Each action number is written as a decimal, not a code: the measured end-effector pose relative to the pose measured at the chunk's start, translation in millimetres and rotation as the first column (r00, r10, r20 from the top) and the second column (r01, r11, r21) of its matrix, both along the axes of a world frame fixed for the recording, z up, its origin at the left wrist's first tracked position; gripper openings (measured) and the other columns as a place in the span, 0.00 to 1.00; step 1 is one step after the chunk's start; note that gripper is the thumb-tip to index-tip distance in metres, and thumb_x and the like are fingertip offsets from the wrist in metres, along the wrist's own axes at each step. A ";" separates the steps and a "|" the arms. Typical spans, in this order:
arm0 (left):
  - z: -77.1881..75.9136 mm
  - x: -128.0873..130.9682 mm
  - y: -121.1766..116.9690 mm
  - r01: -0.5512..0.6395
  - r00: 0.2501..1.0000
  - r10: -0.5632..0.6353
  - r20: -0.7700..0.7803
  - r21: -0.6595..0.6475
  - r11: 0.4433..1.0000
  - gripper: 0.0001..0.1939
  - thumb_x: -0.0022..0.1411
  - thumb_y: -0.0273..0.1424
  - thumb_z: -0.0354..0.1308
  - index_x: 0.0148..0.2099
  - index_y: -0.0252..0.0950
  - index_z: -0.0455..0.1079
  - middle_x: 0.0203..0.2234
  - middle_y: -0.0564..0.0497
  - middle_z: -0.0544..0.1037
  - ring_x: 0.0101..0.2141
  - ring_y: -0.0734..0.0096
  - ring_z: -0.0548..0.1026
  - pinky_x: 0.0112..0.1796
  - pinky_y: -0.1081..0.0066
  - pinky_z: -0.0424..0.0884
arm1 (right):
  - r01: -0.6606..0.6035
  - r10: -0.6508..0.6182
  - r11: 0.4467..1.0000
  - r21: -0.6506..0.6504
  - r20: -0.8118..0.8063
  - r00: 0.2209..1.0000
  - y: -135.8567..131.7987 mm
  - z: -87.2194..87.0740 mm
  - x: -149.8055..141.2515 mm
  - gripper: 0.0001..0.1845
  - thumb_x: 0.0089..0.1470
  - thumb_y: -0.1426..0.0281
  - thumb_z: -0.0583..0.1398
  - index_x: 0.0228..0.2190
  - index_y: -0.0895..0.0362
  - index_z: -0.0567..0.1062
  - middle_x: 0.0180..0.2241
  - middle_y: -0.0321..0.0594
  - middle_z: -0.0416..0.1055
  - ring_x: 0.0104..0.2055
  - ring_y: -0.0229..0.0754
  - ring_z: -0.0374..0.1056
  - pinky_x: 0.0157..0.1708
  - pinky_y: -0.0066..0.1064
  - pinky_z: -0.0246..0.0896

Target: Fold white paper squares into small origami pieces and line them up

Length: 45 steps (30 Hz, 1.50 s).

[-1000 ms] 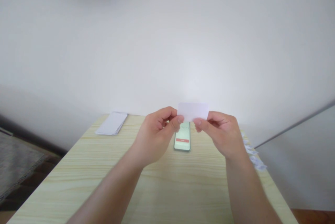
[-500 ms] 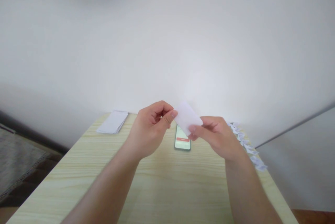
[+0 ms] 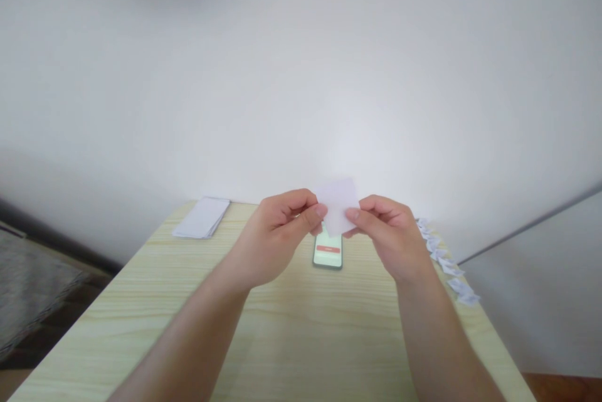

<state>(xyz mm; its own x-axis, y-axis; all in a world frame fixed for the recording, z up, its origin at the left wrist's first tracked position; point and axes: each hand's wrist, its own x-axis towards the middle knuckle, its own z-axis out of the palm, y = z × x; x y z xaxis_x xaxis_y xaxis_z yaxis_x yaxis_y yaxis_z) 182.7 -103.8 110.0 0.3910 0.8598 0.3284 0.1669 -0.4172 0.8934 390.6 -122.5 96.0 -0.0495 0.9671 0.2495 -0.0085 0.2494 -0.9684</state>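
A small white piece of paper [image 3: 337,201] is held up between both hands, above the far part of the table. My left hand [image 3: 285,232] pinches its left edge between thumb and fingers. On the opposite edge, my right hand [image 3: 388,229] grips it with the thumb in front and the fingers behind. Whether the paper is folded, I cannot tell. Below and behind it lies a phone [image 3: 328,258] with a lit screen showing a red bar; the paper and fingers cover its upper part.
A stack of white paper sheets [image 3: 202,217] lies at the table's far left corner. Several small folded white paper pieces [image 3: 442,258] line the right edge. The pale wooden table [image 3: 301,339] meets a white wall [image 3: 301,76] at the back.
The paper has turned from a slanted position to a more upright one. My right hand has moved slightly up and its thumb now sits at the paper's right edge.
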 end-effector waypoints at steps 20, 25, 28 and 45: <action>2.0 7.1 -5.9 0.155 0.936 -0.103 0.335 -0.133 0.979 0.03 0.67 0.30 0.59 0.42 0.37 0.71 0.27 0.52 0.77 0.29 0.71 0.77 0.33 0.70 0.76 | -0.119 0.128 0.991 0.065 -0.164 0.978 -0.8 -2.1 -6.3 0.05 0.58 0.68 0.65 0.38 0.52 0.79 0.27 0.33 0.77 0.29 0.40 0.74 0.30 0.33 0.68; 1.1 3.1 -5.1 0.165 0.916 -0.090 0.391 -0.162 0.973 0.05 0.65 0.27 0.59 0.38 0.36 0.77 0.31 0.51 0.77 0.30 0.72 0.77 0.31 0.71 0.78 | -0.165 0.173 0.985 0.059 -0.175 0.969 -1.9 -3.0 -4.9 0.07 0.58 0.72 0.62 0.35 0.51 0.82 0.29 0.35 0.78 0.31 0.41 0.74 0.34 0.35 0.70; 0.2 2.5 -3.7 0.165 0.912 -0.081 0.403 -0.179 0.970 0.06 0.64 0.25 0.59 0.38 0.36 0.77 0.30 0.50 0.77 0.30 0.73 0.76 0.31 0.71 0.78 | -0.184 0.189 0.982 0.042 -0.196 0.962 -2.8 -3.0 -4.4 0.10 0.58 0.74 0.61 0.36 0.52 0.82 0.31 0.35 0.79 0.33 0.41 0.75 0.36 0.36 0.70; -1.6 2.0 -0.7 0.136 0.921 -0.050 0.386 -0.200 0.970 0.08 0.63 0.23 0.57 0.37 0.36 0.77 0.32 0.51 0.76 0.32 0.73 0.76 0.34 0.72 0.78 | -0.038 0.026 0.986 0.165 0.073 0.997 -8.0 5.3 -3.9 0.16 0.58 0.78 0.58 0.35 0.49 0.84 0.34 0.33 0.81 0.37 0.38 0.75 0.38 0.30 0.69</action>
<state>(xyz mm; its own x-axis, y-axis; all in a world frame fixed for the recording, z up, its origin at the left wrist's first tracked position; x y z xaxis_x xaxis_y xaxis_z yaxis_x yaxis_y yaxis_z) 184.7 -104.5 108.4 0.3580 0.8924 0.2746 -0.2284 -0.2015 0.9525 386.7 -130.4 101.2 -0.1028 0.9102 0.4011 0.0472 0.4073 -0.9121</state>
